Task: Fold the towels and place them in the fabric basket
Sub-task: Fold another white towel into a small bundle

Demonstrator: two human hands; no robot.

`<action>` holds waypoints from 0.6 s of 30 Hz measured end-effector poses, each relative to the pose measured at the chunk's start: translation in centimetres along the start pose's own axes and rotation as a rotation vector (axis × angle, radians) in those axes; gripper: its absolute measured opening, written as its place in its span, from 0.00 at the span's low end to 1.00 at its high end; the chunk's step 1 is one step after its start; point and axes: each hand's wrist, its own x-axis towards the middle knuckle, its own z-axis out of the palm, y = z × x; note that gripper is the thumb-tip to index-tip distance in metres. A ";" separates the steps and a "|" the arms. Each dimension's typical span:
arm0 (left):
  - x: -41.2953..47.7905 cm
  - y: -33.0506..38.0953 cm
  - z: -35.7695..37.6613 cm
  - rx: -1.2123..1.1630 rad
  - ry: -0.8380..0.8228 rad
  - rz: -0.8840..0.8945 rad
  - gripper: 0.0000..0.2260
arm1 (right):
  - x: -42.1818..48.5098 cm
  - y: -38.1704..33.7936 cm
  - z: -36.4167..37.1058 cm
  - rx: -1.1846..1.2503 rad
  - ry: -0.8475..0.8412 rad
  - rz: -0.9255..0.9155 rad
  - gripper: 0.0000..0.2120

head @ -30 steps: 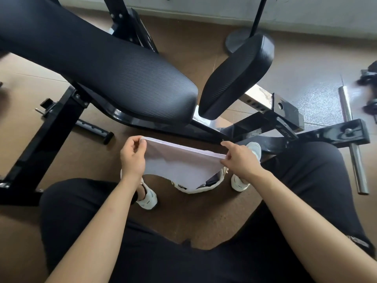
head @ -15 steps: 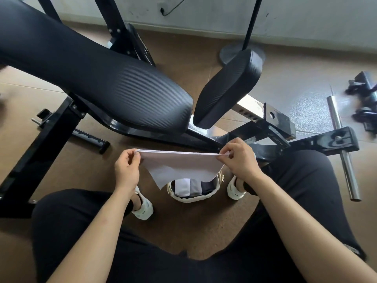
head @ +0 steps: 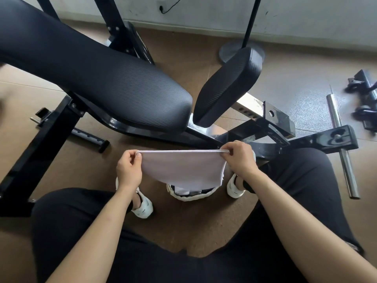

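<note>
Holding the towel stretched by its top edge: left grip pinching the 9 o'clock corner between thumb and curled fingers, right grip pinching the 3 o'clock corner the same way. Hanging slack below that edge, in mid-air, over the basket at the towel's 6 o'clock, down on the floor between the shoes. Hiding most of the basket; only the near rim and some folded cloths inside on show.

Could lose a corner if either pinch loosens while re-gripping for the next fold, dropping that side onto the floor. Could fold crooked, with no surface underneath to square the edges against. Could catch the rim or miss the opening when lowering, since the cloth screens it from sight. Could rumple the pieces inside if pushed down hard. Could brush the bench at 12 o'clock if swung forward.
</note>
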 end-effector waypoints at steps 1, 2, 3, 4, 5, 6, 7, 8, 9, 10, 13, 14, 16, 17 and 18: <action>0.1 -0.2 0.0 -0.029 -0.010 -0.016 0.04 | 0.1 -0.1 -0.2 0.010 -0.007 0.007 0.04; 0.2 -0.3 -0.1 -0.050 -0.017 -0.036 0.04 | 0.2 0.0 -0.3 0.032 -0.015 0.017 0.02; 0.4 -0.4 -0.1 -0.070 -0.016 -0.057 0.04 | 0.2 0.1 -0.5 0.063 -0.018 0.037 0.03; 0.4 -0.5 -0.2 -0.089 -0.009 -0.079 0.04 | 0.3 0.3 -0.6 0.110 -0.018 0.071 0.04; 0.5 -0.4 -0.2 -0.111 -0.001 -0.094 0.04 | 0.3 0.3 -0.8 0.172 -0.015 0.116 0.05; 0.6 -0.4 -0.2 -0.126 0.000 -0.107 0.04 | 0.3 0.2 -0.9 0.242 -0.013 0.159 0.06; 0.6 -0.3 -0.2 -0.134 -0.006 -0.119 0.04 | 0.3 0.2 -0.9 0.312 -0.009 0.191 0.08; 0.5 -0.3 -0.2 -0.132 -0.018 -0.135 0.04 | 0.2 0.1 -0.9 0.382 0.000 0.215 0.08; 0.4 -0.3 -0.1 -0.135 -0.030 -0.146 0.04 | 0.1 0.1 -0.9 0.445 0.013 0.236 0.09; 0.4 -0.4 -0.1 -0.145 -0.041 -0.155 0.05 | 0.1 0.0 -0.9 0.499 0.030 0.251 0.09; 0.3 -0.3 0.0 -0.161 -0.086 -0.177 0.05 | -0.2 -0.5 -0.8 0.578 0.101 0.281 0.06; 0.2 -0.3 0.0 -0.170 -0.099 -0.192 0.05 | -0.2 -0.6 -0.7 0.590 0.113 0.296 0.06; 0.0 -0.3 0.1 -0.203 -0.125 -0.226 0.04 | -0.4 -1.0 -0.6 0.596 0.122 0.313 0.05; -0.4 -0.1 0.2 -0.216 -0.139 -0.230 0.03 | -0.6 -1.2 -0.5 0.591 0.127 0.308 0.05; -0.8 0.4 0.3 -0.229 -0.152 -0.230 0.03 | -0.8 -1.4 -0.3 0.587 0.132 0.300 0.05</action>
